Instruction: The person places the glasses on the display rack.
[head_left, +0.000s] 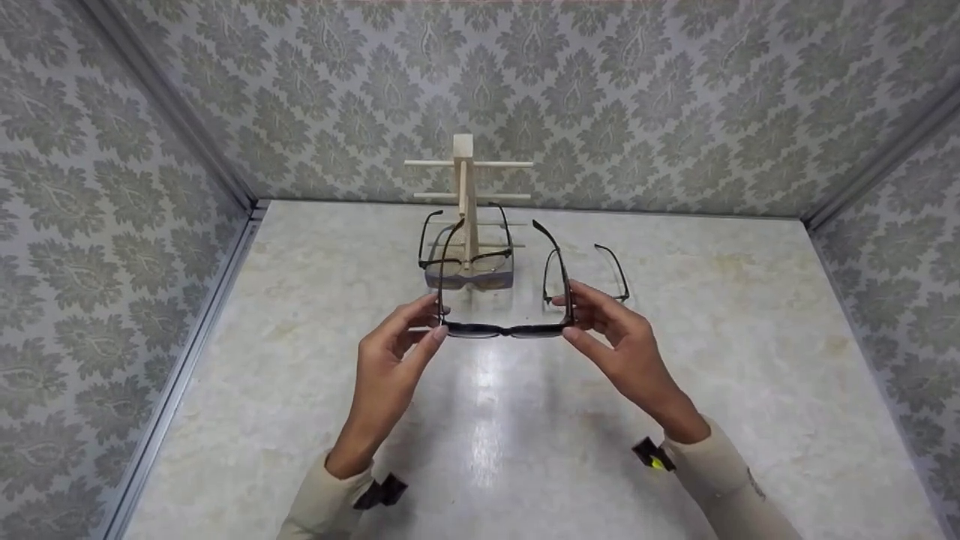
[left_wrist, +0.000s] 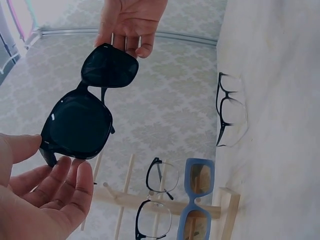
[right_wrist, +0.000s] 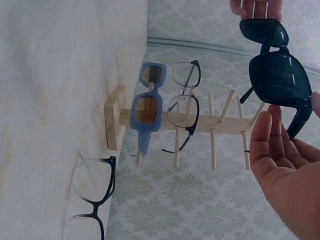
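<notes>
Black sunglasses (left_wrist: 80,124) with dark lenses are held up in front of the stand, temples unfolded and pointing away from me. My left hand (head_left: 395,349) pinches them at the left hinge between thumb and fingers. At the opposite hinge my right hand (head_left: 616,343) pinches the frame in the same way. Beyond them stands a wooden eyewear rack (head_left: 463,150) with several crossbars. Blue-framed sunglasses (right_wrist: 146,110) sit on its lowest bar, and clear-lensed glasses with dark upper rims (right_wrist: 185,110) hang on the bar above. The upper bars carry no glasses.
Another pair of black-rimmed glasses (right_wrist: 102,192) lies unfolded on the table right of the rack, partly behind my right hand in the head view. The pale marbled table (head_left: 300,390) is bounded by patterned walls (head_left: 570,90) at the back and sides.
</notes>
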